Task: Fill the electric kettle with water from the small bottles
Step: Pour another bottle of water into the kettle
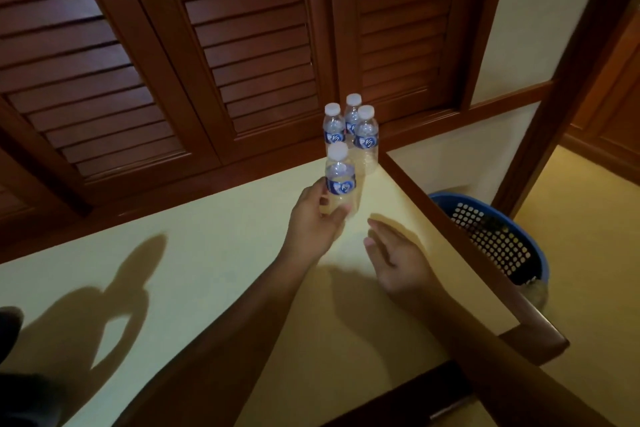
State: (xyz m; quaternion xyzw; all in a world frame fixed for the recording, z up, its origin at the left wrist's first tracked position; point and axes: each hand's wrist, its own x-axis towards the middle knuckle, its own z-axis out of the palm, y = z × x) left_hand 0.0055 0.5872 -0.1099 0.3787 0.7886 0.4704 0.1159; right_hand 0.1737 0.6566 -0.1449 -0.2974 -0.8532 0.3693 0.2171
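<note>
My left hand (313, 222) grips a small clear water bottle (340, 180) with a white cap and a blue label, held upright just above the pale yellow counter (194, 253). Three more capped bottles (351, 126) of the same kind stand together at the counter's far right corner, right behind the held one. My right hand (398, 258) hovers open a little to the right of the held bottle, fingers relaxed, touching nothing. A dark object at the left edge (10, 326) casts a kettle-like shadow; I cannot tell what it is.
Brown louvred wooden shutters (207, 45) rise behind the counter. A dark wooden rim (450, 229) runs along the counter's right edge. Beyond it, on the floor, stands a blue perforated basket (498, 239). A doorway opens at the far right.
</note>
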